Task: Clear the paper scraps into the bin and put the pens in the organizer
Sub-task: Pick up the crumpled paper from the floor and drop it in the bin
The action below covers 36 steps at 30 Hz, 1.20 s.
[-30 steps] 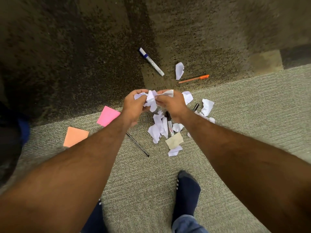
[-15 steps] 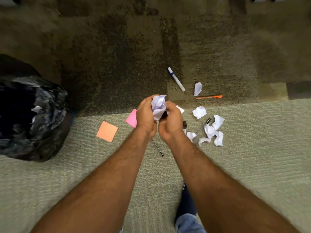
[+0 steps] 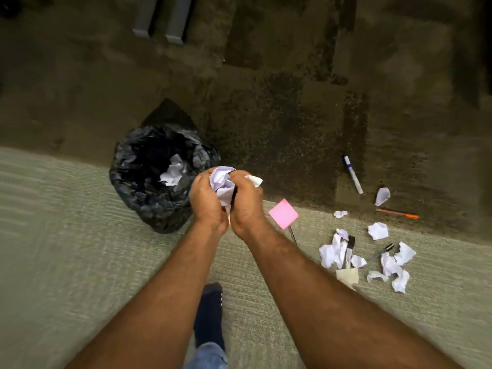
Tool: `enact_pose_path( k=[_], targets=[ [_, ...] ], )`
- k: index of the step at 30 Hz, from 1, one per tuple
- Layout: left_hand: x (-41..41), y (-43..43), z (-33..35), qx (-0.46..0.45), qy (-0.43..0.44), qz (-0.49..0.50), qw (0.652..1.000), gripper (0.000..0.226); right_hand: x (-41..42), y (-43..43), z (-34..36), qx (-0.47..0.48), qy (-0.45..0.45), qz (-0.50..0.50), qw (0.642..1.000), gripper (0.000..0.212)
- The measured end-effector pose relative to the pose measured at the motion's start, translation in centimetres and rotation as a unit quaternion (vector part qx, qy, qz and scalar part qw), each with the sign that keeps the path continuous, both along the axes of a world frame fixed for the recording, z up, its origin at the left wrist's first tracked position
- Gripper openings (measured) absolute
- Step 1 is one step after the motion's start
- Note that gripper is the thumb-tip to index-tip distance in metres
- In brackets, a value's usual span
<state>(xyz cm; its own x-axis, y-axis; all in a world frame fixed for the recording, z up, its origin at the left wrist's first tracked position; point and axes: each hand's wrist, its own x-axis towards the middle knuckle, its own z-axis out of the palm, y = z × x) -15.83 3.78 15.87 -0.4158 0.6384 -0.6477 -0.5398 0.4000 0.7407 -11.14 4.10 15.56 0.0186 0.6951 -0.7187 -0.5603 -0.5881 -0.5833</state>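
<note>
White crumpled paper wad [image 3: 222,186] is squeezed between my left hand [image 3: 206,201] and right hand [image 3: 246,202], fingers curled tight round it, wrists nearly touching, forearms coming up from 6 o'clock. So I'm on the dump-the-scraps step. Black-lined bin [image 3: 138,206] sits just at 10 o'clock of my hands, so next move, I'd guess: swing over the opening and let go. Loose scraps [image 3: 330,253], a white marker [image 3: 352,174] and an orange pen [image 3: 396,213] wait at 3 o'clock. No organizer in sight.
</note>
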Motion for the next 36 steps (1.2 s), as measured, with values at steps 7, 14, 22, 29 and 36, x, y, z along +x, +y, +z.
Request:
enact_pose_path(
  k=[7, 14, 22, 29, 36],
  targets=[
    [-10.8, 0.5, -1.2, -0.057, 0.053, 0.089, 0.993, 0.021, -10.7, 1.2, -0.8, -0.049, -0.032, 0.143, 0.988, 0.009],
    [-15.7, 0.7, -2.9, -0.081, 0.104, 0.151, 0.98, 0.021, -12.8, 3.7, -1.8, 0.044, -0.218, 0.308, 0.925, 0.011],
    [-15.1, -0.5, -4.1, -0.056, 0.317, -0.001, 0.947, 0.04, -5.8, 4.1, -2.7, 0.188, -0.398, 0.346, 0.829, 0.048],
    [-9.4, -1.4, -4.4, 0.001, 0.334, -0.012, 0.942, 0.04, -3.4, 2.8, -3.6, 0.171, -0.315, 0.317, 0.878, 0.023],
    [-10.4, -1.3, -4.8, -0.047, 0.291, 0.074, 0.953, 0.04, -8.5, 3.3, -3.4, 0.179, -0.302, 0.366, 0.862, 0.032]
  ],
)
